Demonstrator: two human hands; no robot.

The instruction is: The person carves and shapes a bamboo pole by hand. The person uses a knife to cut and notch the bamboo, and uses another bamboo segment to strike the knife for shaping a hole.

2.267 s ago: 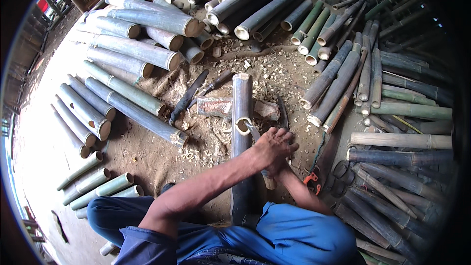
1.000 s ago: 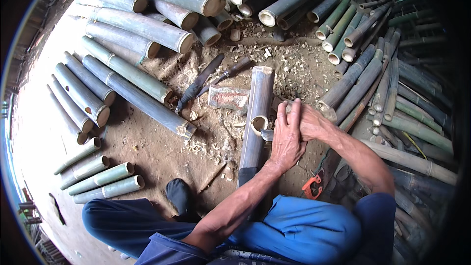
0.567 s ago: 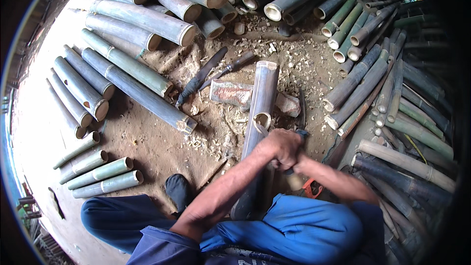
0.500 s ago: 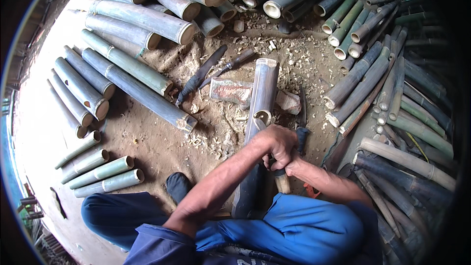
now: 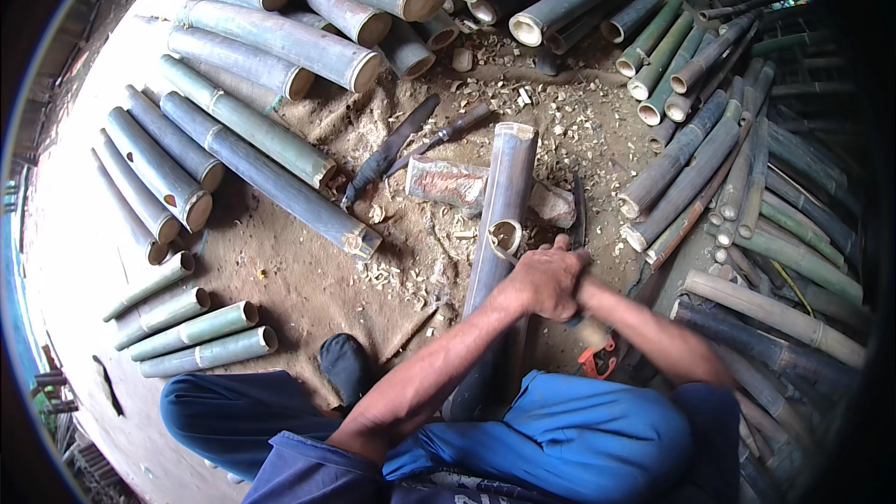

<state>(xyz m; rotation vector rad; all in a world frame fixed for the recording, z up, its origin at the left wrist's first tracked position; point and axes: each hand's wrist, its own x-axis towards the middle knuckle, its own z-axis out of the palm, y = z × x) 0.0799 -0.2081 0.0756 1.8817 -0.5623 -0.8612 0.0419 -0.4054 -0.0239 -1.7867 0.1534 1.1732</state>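
Pale-wood-handled narrow metal knife had its handle end swung right, away from the grey round bamboo tube, versus half a second earlier.
Left hand was closed on the knife, pressed against the right hand; right fingers mostly hidden, couldn't tell their grip. Blade reached toward the pale-rimmed round hole in the tube wall. Tube lay across a rough reddish-brown wood block, near end between legs in blue cloth trousers. My read: tube was stiff, hollow so fairly light, smooth enough to roll, splittable along the grain. Best hold was around the full section, clear of hole and blade.
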